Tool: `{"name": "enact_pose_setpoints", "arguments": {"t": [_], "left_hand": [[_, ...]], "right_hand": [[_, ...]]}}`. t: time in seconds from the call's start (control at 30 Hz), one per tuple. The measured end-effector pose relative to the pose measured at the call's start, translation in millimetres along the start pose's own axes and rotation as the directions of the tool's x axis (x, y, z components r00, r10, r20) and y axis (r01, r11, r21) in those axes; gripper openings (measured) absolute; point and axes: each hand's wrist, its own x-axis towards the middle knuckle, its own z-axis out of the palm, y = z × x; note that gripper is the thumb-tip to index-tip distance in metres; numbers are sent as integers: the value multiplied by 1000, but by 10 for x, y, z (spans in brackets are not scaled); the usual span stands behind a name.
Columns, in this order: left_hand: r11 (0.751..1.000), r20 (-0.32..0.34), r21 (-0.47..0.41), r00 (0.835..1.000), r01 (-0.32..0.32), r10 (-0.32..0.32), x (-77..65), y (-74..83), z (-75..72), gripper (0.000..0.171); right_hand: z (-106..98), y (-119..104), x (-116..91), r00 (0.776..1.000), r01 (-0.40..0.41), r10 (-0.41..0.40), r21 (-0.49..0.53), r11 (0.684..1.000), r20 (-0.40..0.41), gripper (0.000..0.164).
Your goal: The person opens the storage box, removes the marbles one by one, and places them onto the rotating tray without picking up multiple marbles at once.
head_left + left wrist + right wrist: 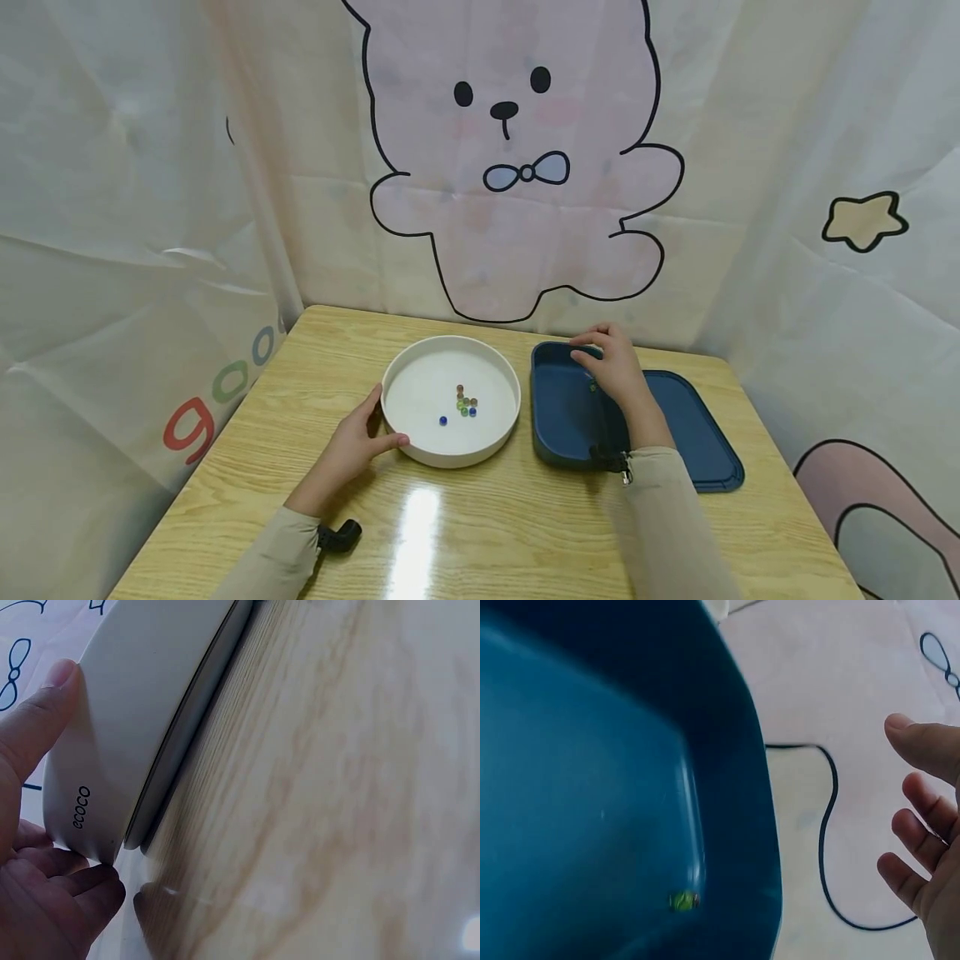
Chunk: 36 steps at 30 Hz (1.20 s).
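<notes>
A round white dish (450,450) stands on the table, with several small glass marbles (465,406) grouped on its floor and a blue marble (443,421) apart from them. My left hand (356,442) grips the dish's left side, thumb on the outer wall near the "ecoco" lettering and fingers curled against it farther round. Over the back right of a deep blue box (558,408) is my right hand (611,367), its thumb and fingers apart with nothing between them. One green marble (682,901) lies in a corner of that box.
A flat blue lid (697,433) lies on the table to the right of the box, partly behind the right forearm. Behind the wooden table (510,533) hangs a curtain (510,250) printed with a bear. Both wrists carry small black cameras (341,536).
</notes>
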Motion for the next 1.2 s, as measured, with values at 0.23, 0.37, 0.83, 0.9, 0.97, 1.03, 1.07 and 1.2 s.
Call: {"name": "enact_pose_setpoints", "arguments": {"t": [0.23, 0.37, 0.83, 0.9, 0.97, 1.03, 1.07, 1.2], "left_hand": [[1000, 0, 4, 1000, -3, 3, -10, 16, -4, 116], [1000, 1, 11, 1000, 4, -4, -16, 20, -6, 116], [1000, 5, -8, 1000, 13, -13, -13, 23, -8, 114], [1000, 6, -7, 1000, 13, -13, -10, 25, -8, 114], [1000, 5, -6, 1000, 14, -14, -9, 23, -9, 114], [1000, 6, -5, 1000, 13, -13, -9, 20, -9, 114], [1000, 7, -7, 1000, 13, -13, -9, 22, -8, 114], [1000, 8, -15, 1000, 14, -14, -11, 31, -6, 114]], "right_hand": [[-72, 252, -2, 998, -52, 51, -58, 997, -22, 20], [-71, 351, -1, 994, -107, 108, -91, 990, 3, 23], [-18, 640, -1, 954, -199, 235, -191, 961, 186, 28], [-9, 657, 2, 946, -207, 250, -209, 956, 206, 28], [1, 674, 4, 941, -197, 249, -227, 954, 230, 27], [10, 692, 6, 937, -180, 240, -238, 954, 255, 27], [14, 698, 3, 934, -172, 235, -239, 956, 268, 27], [37, 721, -14, 919, -179, 243, -220, 959, 310, 29]]}}
